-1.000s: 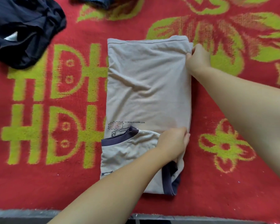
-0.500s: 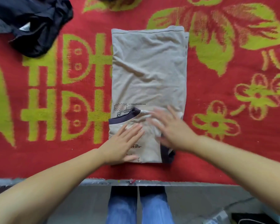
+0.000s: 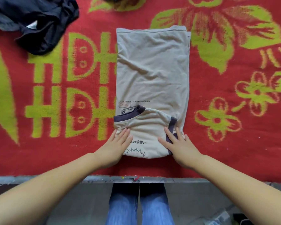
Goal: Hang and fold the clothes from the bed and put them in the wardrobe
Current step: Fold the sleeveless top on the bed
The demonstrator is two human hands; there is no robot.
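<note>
home bedroom | bed edge, spread with red-and-green flowered blanket (image 3: 58,151) | beige T-shirt (image 3: 152,70), dark clothes heap (image 3: 37,25) lying on it | grey floor below
</note>
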